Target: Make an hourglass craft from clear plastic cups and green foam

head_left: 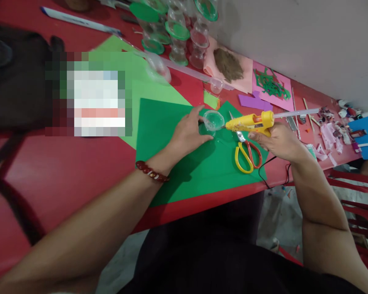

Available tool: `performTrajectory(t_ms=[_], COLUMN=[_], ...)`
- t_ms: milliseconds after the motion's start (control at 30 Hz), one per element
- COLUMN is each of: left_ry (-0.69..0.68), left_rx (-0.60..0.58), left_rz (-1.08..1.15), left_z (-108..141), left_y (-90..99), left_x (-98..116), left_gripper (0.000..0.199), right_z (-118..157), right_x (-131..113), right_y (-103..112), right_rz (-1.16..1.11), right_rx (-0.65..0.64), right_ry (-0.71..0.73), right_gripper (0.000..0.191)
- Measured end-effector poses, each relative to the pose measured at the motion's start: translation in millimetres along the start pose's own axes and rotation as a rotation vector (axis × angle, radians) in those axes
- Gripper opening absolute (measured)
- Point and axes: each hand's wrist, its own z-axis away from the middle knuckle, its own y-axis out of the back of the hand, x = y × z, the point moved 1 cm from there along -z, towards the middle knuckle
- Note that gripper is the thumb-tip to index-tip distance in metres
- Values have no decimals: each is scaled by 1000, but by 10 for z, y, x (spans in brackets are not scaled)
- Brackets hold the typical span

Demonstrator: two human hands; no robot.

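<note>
My left hand (188,132) is curved around the left side of a small clear plastic cup (214,120), above a dark green sheet (171,179). In my right hand (277,139) is a yellow glue gun (251,122), a long clear glue stick (297,113) sticking out of its back. The gun's nozzle points left and meets the cup's right edge, or nearly so. Scissors (247,157) with one yellow and one red handle lie on the green sheet below the gun, blades partly hidden behind it.
Stacked clear cups with green rims (178,30) stand at the back. Behind the sheet are brown material (228,64) on pink paper, green shreds (271,83) and purple paper (254,102). A black bag (18,81) lies left; a black cord (261,173) hangs near the table's front edge.
</note>
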Motion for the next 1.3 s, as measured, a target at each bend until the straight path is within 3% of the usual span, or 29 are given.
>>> performTrajectory(t_ms=[833, 1300], left_ry=[-72, -78], left_rx=[34, 27], left_rz=[-8, 36], left_z=[0, -3], left_y=[-36, -33], left_x=[-71, -85], left_gripper=[103, 102], right_z=[-71, -167], right_x=[-115, -199], right_y=[-50, -64], right_rz=[-10, 40], right_rx=[-33, -17], right_ry=[7, 64], right_gripper=[74, 81])
